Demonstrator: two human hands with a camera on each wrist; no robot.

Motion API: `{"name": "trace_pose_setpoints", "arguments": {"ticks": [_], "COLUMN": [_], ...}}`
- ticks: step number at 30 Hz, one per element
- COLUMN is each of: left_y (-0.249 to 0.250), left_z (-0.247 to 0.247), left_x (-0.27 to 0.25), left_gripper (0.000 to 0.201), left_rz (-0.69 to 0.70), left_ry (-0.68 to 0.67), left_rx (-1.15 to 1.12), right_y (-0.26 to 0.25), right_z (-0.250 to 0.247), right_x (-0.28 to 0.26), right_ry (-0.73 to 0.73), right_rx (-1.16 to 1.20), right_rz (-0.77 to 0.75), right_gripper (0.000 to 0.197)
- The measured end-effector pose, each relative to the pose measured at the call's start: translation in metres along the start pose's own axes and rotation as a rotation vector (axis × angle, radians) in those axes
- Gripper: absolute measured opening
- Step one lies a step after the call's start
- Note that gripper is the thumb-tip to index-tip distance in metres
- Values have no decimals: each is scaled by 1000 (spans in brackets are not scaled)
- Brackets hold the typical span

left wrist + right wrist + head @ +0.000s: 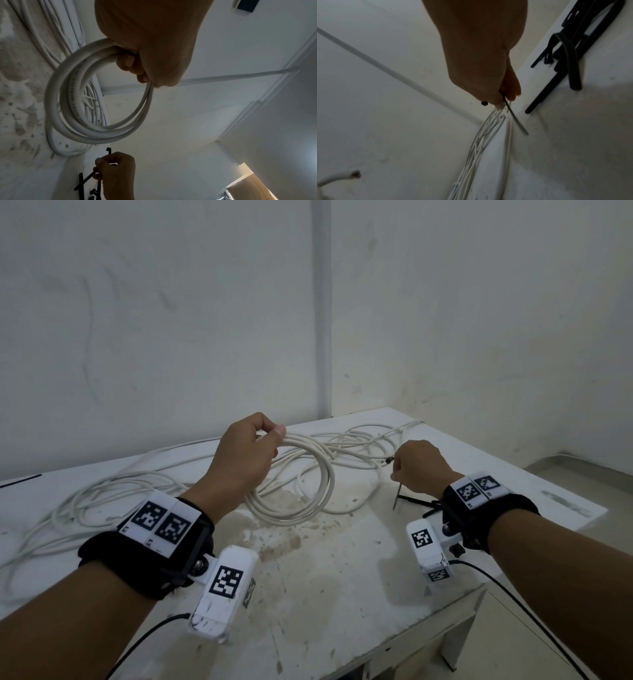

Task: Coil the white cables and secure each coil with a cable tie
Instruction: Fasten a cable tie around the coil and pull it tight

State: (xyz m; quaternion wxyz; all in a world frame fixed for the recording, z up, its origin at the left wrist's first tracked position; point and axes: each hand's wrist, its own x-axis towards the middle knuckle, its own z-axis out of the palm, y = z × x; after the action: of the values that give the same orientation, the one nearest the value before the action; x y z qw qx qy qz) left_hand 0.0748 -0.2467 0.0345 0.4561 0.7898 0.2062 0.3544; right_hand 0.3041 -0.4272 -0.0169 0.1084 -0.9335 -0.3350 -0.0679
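The left hand (245, 453) grips the top of a white cable coil (308, 491), fingers curled round its loops; the coil hangs with its lower edge on the stained white table (342, 577). At three o'clock from it, the right hand (419, 465) pinches a black cable tie (396, 498). Loose white cables (85, 501) sprawl at nine o'clock and twelve o'clock. Spare black ties (556, 56) lie by the right wrist.
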Motion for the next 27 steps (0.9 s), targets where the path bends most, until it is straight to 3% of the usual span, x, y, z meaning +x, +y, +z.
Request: {"name": "trace_pose_setpoints", "arguments": {"ticks": [6, 9, 11, 13, 16, 20, 24, 27], "left_y": [-8, -13, -14, -18, -24, -34, -55, -74], "left_z": [-4, -12, -20, -33, -55, -90, -129, -153], "left_x": [1, 3, 6, 10, 14, 17, 19, 23], "left_gripper": [21, 20, 20, 21, 23, 21, 20, 21], "left_rz": [-19, -32, -32, -29, -21, 8, 24, 32], "left_ry": [1, 1, -15, -10, 1, 46, 144, 191], "left_rx": [10, 9, -9, -14, -18, 92, 264, 310], "right_y": [-31, -58, -78, -106, -156, -231, -291, -318], "right_z": [13, 11, 4, -3, -12, -24, -30, -21], "right_x": [6, 14, 19, 25, 34, 36, 37, 46], "right_ry": [147, 101, 39, 71, 154, -78, -527, -667], "right_rx": [189, 333, 511, 626, 777, 1170, 1274, 1316], "right_rz": [-48, -73, -75, -79, -87, -108, -147, -205], "right_gripper": [26, 38, 22, 4, 8, 5, 16, 10]}}
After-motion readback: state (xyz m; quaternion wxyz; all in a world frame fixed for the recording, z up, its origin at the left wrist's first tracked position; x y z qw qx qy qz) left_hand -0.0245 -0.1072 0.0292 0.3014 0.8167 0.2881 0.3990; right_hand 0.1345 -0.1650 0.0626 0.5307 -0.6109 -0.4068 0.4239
